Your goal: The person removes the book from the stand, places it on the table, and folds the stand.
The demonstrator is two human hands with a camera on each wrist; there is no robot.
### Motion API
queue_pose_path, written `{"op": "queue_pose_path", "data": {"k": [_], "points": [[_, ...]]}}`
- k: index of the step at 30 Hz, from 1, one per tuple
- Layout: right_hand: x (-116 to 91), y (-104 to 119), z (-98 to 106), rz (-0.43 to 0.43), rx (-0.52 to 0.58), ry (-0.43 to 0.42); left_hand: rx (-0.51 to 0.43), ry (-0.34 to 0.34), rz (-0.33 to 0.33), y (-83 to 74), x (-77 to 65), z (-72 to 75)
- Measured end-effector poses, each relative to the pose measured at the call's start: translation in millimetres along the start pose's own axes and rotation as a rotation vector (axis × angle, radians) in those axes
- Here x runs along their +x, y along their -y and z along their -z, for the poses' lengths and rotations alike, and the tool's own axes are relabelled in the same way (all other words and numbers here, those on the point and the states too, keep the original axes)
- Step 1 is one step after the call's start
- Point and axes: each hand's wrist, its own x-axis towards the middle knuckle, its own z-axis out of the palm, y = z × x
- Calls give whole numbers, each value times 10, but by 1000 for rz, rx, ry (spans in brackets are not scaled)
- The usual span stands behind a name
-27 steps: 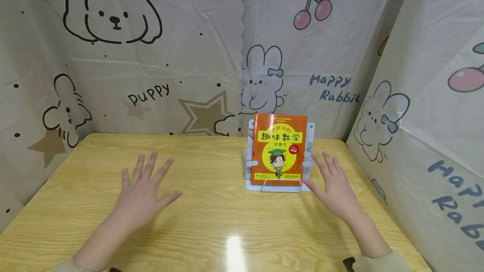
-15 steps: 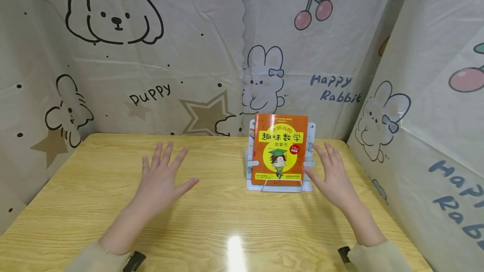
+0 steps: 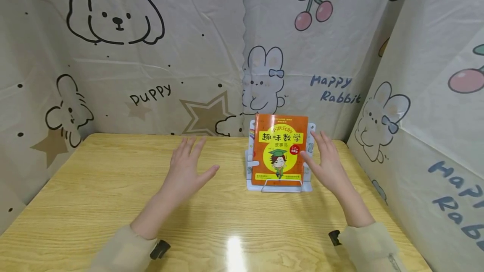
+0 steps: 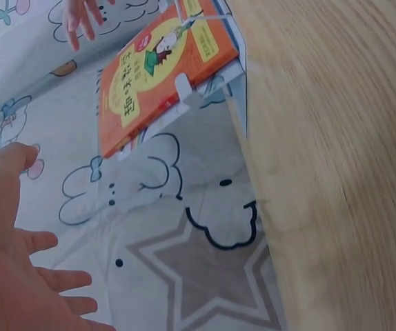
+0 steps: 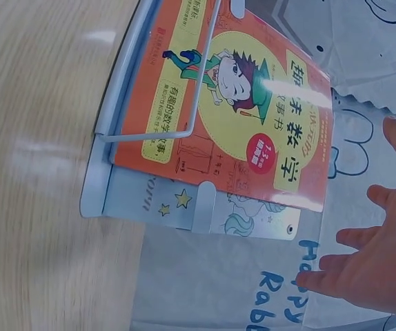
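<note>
An orange book (image 3: 280,137) with a yellow circle and a cartoon child in a green cap leans upright on a pale bookstand (image 3: 251,186). A wire bar crosses its lower front, and clips hold its sides. My right hand (image 3: 330,168) hovers at the stand's right side with fingers spread, its thumb overlapping the book's right edge in the head view. Left of the book, my left hand (image 3: 185,175) is raised above the table, fingers straight and thumb out toward the book. Neither hand holds anything. In the right wrist view the book (image 5: 232,96) shows close up, apart from the fingers.
The wooden table (image 3: 94,188) carries the stand near its back right. A printed cloth (image 3: 204,53) with puppies, rabbits and cherries hangs behind and along both sides. Dark straps show at both sleeves.
My left hand has moved right and forward, closer to the book. My right hand has moved slightly forward, up along the stand's side. The book and stand have stayed put.
</note>
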Motion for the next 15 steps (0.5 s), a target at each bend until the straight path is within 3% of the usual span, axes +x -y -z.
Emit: {"op": "queue_pose_path", "data": {"k": [15], "points": [[180, -59, -111, -40, 131, -44, -185, -47, -5, -273, 204, -425]]}}
